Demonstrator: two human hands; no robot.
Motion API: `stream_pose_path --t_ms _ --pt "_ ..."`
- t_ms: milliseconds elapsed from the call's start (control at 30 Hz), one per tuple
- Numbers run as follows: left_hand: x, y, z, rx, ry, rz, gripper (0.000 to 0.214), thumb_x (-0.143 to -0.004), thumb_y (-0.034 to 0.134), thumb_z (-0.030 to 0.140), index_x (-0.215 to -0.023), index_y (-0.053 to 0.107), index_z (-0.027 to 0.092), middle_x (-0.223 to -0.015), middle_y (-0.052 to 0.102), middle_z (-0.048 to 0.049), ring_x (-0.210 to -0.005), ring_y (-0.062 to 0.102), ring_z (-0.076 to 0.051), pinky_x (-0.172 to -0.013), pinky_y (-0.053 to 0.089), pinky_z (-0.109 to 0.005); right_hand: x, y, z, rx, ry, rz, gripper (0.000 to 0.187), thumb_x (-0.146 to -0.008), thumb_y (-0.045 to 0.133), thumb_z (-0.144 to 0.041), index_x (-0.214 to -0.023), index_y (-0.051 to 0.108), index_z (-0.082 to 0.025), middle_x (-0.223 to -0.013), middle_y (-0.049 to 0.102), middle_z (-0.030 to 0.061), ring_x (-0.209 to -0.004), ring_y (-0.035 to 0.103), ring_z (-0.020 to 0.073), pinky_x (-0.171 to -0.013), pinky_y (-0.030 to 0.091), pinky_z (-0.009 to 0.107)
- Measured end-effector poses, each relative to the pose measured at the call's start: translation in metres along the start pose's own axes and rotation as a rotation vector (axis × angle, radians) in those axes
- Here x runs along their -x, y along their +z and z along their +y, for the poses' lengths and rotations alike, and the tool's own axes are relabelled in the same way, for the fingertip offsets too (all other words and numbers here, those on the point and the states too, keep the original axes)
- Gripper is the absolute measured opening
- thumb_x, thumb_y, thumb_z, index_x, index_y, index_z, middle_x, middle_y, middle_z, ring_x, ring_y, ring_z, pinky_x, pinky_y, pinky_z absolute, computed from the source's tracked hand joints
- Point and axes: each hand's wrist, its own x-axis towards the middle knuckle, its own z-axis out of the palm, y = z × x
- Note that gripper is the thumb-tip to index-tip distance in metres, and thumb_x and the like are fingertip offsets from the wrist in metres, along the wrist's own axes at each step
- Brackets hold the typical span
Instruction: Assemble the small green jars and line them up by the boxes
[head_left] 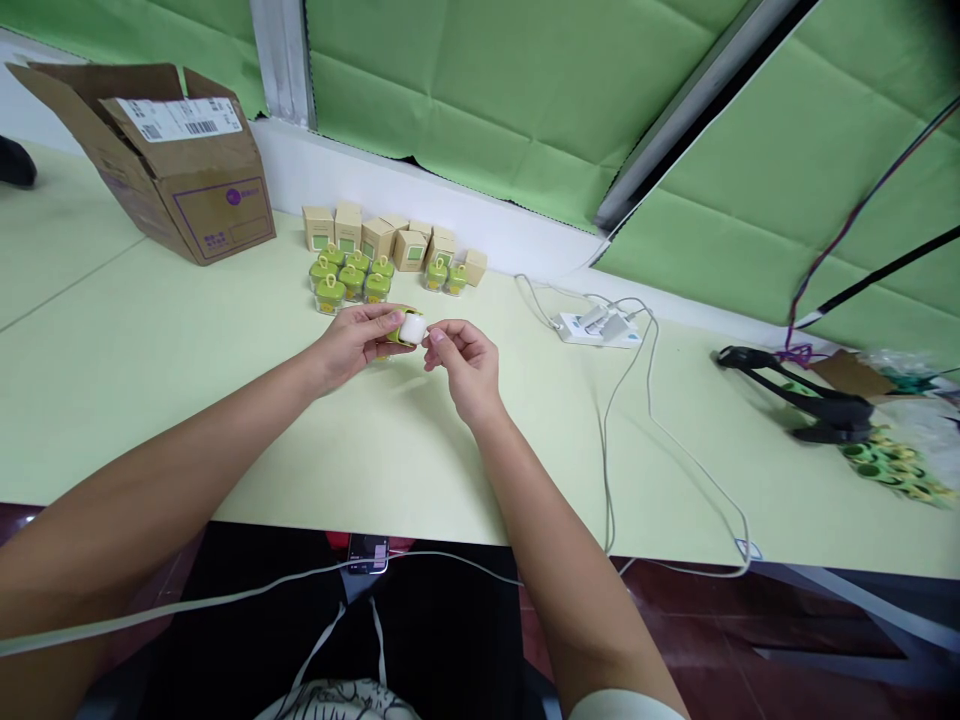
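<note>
Pale-green matte tabletop [187, 400] | left hand [352, 345] grips small green-white round piece [409, 328] | right hand [465, 365] fingers pinch its white end

Both hands meet over the middle of the table [112, 330], left hand [352, 345] and right hand [465, 365] side by side, a small jar [409, 328] between their fingertips. Just behind them sits a cluster of little jars [352, 278], and behind those a row of small boxes [382, 238] along the back edge. Far left, an open carton [187, 170] lies tipped. To the right, a power strip [596, 328], cables [637, 420] trailing forward off the table.
</note>
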Motion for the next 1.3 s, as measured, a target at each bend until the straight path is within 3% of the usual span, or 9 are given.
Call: stream_pose_path --t_ms 367,533,767,1033,1200,1300 --pt "0.000 0.002 -0.004 -0.025 0.000 -0.003 0.045 -0.072 0.098 0.046 -0.103 0.085 0.015 -0.103 0.080 -0.0094 -0.099 0.076 -0.023 -0.101 0.065 -0.046 0.002 0.007 -0.003 -0.019 0.082 0.024 0.055 -0.061 0.099 -0.055 -0.086 0.062 -0.024 -0.073 0.067 -0.0060 -0.062 0.064 0.0104 -0.062 0.063 0.027" --pt "0.002 0.003 -0.003 -0.045 0.000 0.001 0.047 -0.071 0.099 0.047 -0.103 0.085 0.015 -0.102 0.080 -0.0091 -0.098 0.075 -0.023 -0.101 0.065 -0.047 0.002 0.007 0.000 -0.043 0.099 0.027 0.049 -0.066 0.096 -0.053 -0.086 0.063 -0.023 -0.073 0.066 -0.0070 -0.062 0.067 0.0111 -0.068 0.069 0.033" --pt "0.002 0.003 -0.002 -0.073 0.006 -0.003 0.049 -0.070 0.099 0.049 -0.102 0.085 0.016 -0.104 0.080 -0.0095 -0.099 0.076 -0.024 -0.104 0.064 -0.050 0.001 0.006 0.002 -0.067 0.123 0.034 0.039 -0.069 0.093 -0.042 -0.085 0.063 -0.023 -0.070 0.069 -0.0063 -0.060 0.068 0.0120 -0.065 0.067 0.031" --pt "0.005 0.006 -0.002 -0.102 0.015 -0.003 0.052 -0.068 0.100 0.051 -0.105 0.085 0.017 -0.099 0.081 -0.0082 -0.097 0.077 -0.024 -0.109 0.062 -0.053 0.001 0.005 0.002 -0.035 0.134 0.026 0.042 -0.076 0.087 -0.056 -0.082 0.060 -0.024 -0.067 0.068 -0.0051 -0.058 0.067 0.0130 -0.066 0.067 0.033" --pt "0.005 0.007 0.000 -0.119 0.022 0.004 0.053 -0.069 0.099 0.052 -0.105 0.084 0.016 -0.102 0.081 -0.0090 -0.098 0.077 -0.024 -0.105 0.064 -0.049 0.001 0.006 0.003 -0.048 0.133 0.015 0.040 -0.078 0.085 -0.055 -0.084 0.061 -0.024 -0.070 0.067 -0.0043 -0.062 0.067 0.0136 -0.069 0.067 0.034" --pt "-0.001 0.003 0.004 -0.127 0.067 0.093 0.055 -0.068 0.098 0.053 -0.104 0.082 0.014 -0.104 0.080 -0.0094 -0.098 0.076 -0.024 -0.098 0.066 -0.045 -0.001 0.005 0.006 -0.050 0.126 0.024 0.033 -0.085 0.076 -0.054 -0.089 0.063 -0.024 -0.079 0.069 -0.0019 -0.071 0.068 0.0143 -0.073 0.065 0.033"
